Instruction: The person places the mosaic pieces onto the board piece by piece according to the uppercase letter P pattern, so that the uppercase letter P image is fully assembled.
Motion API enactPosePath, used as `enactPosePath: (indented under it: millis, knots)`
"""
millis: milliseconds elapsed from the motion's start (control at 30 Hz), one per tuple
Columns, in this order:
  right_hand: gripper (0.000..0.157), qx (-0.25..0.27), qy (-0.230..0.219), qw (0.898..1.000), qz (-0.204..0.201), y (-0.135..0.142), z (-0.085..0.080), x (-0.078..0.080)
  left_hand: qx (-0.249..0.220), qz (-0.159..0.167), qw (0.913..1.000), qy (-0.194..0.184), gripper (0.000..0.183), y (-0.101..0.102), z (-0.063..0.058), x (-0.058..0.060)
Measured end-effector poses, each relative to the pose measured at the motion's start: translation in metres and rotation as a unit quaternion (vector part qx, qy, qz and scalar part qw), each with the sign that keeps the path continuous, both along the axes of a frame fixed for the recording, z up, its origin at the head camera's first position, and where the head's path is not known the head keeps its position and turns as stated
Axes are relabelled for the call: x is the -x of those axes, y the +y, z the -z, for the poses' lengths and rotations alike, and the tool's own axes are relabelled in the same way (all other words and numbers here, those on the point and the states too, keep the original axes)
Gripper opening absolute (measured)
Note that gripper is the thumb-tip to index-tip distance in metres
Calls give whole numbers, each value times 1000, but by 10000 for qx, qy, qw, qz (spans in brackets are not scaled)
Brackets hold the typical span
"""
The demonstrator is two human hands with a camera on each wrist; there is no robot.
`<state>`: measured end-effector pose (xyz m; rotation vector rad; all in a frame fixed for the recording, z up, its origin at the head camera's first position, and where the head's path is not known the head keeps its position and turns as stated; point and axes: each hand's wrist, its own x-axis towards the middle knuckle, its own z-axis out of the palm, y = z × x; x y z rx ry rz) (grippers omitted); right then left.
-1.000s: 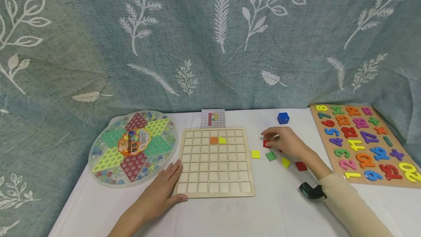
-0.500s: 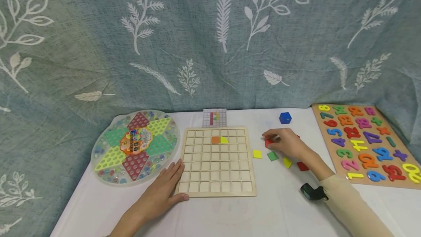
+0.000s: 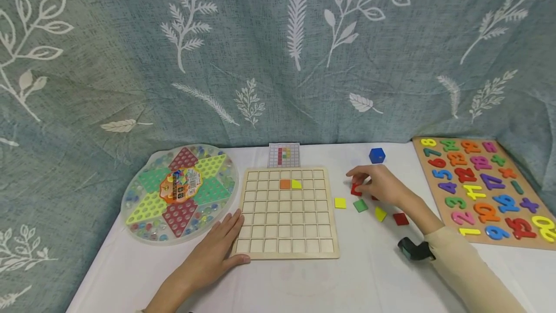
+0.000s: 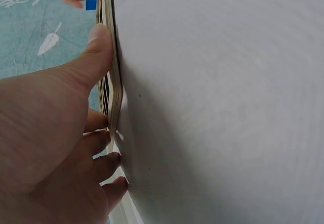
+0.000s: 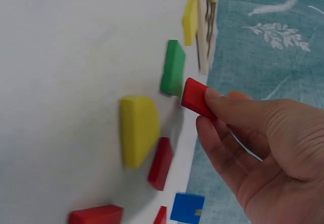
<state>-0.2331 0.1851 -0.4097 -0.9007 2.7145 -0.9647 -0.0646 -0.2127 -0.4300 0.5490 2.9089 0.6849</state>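
My right hand [image 3: 382,185] pinches a small red square tile [image 5: 195,95] between thumb and fingertips, a little above the table to the right of the wooden grid board [image 3: 284,256]. My left hand [image 3: 213,250] rests along the board's left edge, fingers straight, thumb at the front left corner. An orange square tile [image 3: 284,184] and a yellow curved-edge piece [image 3: 296,184] lie side by side in the board's second row. Near the right hand lie a yellow square tile [image 3: 340,203], a green tile [image 3: 360,205], a yellow curved-edge piece [image 5: 137,130] and several red tiles [image 3: 401,219].
Behind the board lies a printed pattern card [image 3: 284,154]. A round marble board game [image 3: 179,193] sits at left, a wooden number puzzle [image 3: 482,192] at right. A blue cube [image 3: 377,155] stands beyond the right hand, in front of the leaf-patterned curtain [image 3: 260,52].
The head view has shifted slightly. The right hand keeps the red tile and has risen a little, and another red tile now shows below its palm. The left hand stays on the board.
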Motion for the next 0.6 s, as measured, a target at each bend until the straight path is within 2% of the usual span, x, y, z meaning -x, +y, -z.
enactPosePath:
  millis: [167, 367, 600]
  knots:
    - [33, 71, 170, 9998, 25, -6, -4, 2, 57, 8, 9999, -107, 89, -1, -2, 0]
    - [32, 236, 344, 9989, -196, -20, -4, 4, 98, 16, 9999, -109, 89, -2, -1, -1]
    - [32, 309, 294, 9984, -371, -40, -6, 8, 71, 20, 9999, -89, 90, -2, 2, 2]
